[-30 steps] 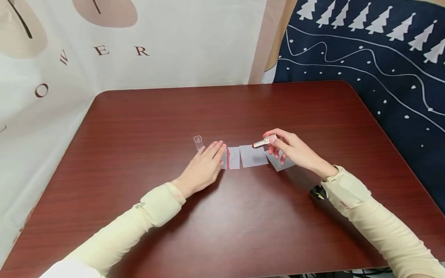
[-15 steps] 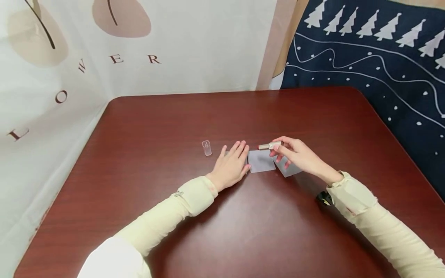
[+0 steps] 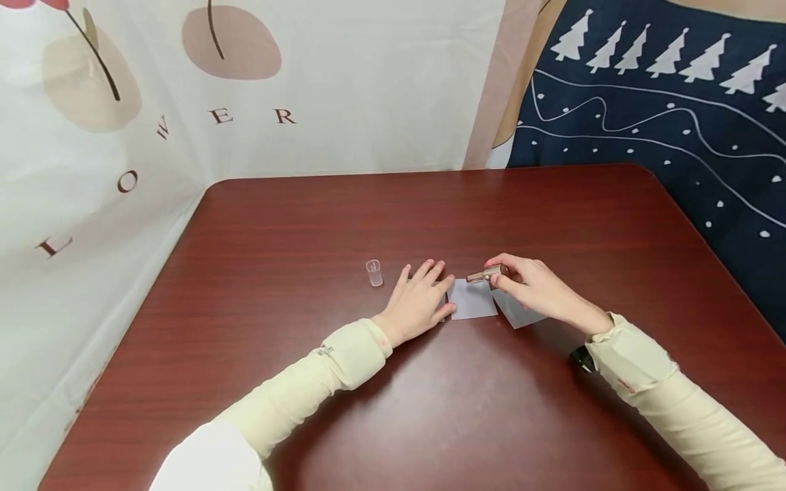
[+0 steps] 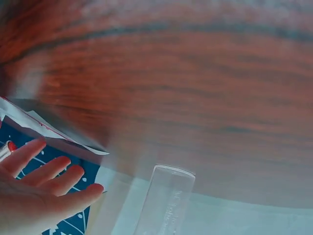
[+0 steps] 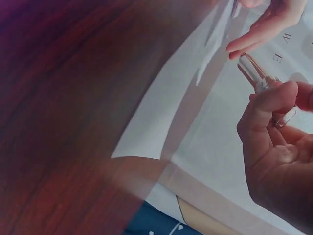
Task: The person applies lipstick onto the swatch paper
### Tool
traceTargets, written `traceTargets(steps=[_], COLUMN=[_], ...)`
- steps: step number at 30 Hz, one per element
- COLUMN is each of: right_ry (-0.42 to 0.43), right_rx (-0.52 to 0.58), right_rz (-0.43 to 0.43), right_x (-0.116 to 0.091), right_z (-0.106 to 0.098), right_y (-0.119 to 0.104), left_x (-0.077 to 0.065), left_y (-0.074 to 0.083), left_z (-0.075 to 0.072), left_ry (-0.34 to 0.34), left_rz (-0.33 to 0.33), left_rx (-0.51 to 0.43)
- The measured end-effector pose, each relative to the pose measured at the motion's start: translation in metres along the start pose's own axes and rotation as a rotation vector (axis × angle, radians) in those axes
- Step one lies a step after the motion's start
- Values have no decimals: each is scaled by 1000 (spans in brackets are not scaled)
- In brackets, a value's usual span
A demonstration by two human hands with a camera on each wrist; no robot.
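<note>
My right hand [image 3: 534,285] pinches a lipstick [image 3: 486,274] in a shiny metallic case, its tip pointing left above the top edge of the middle white paper [image 3: 471,303]. Whether the tip touches the paper I cannot tell. With fingers spread, my left hand [image 3: 416,305] lies over the left paper, hiding nearly all of it; its fingertips reach the middle paper's left edge. A red line shows on a paper [image 4: 54,129] in the left wrist view. Partly under my right hand is another paper [image 3: 518,311]. A clear lipstick cap [image 3: 374,273] stands left of my left hand.
The papers lie in a row on a reddish-brown wooden table [image 3: 344,218]. A white curtain [image 3: 368,88] with printed letters hangs behind it, and a dark blue cloth [image 3: 638,116] with white trees at the right. A dark object [image 3: 582,359] sits under the right wrist.
My left hand has shifted right, spread its fingers and covered the red-marked paper. The lipstick's tip has swung from pointing down-left to nearly level. The head view has also shifted.
</note>
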State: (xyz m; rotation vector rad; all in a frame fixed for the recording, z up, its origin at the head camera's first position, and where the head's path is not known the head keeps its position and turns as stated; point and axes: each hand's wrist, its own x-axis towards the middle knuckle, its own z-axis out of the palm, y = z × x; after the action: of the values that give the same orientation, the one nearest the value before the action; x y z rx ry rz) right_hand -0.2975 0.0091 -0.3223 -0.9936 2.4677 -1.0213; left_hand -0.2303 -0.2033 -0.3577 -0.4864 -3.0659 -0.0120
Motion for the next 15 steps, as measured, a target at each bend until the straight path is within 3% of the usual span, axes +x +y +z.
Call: traceTargets(steps=[7,11,15], right_ry=[39,39,43], right_rx=[106,178,167], right_rz=[48,97,97], right_x=[0,-3,-6], right_z=[0,-1,-3], right_y=[4,-8,-21], left_x=[1,-1,-3], left_y=[3,4,5], left_z=[2,3,5], left_ry=[27,41,58], left_rz=[17,-6,-22], left_rx=[24,4,2])
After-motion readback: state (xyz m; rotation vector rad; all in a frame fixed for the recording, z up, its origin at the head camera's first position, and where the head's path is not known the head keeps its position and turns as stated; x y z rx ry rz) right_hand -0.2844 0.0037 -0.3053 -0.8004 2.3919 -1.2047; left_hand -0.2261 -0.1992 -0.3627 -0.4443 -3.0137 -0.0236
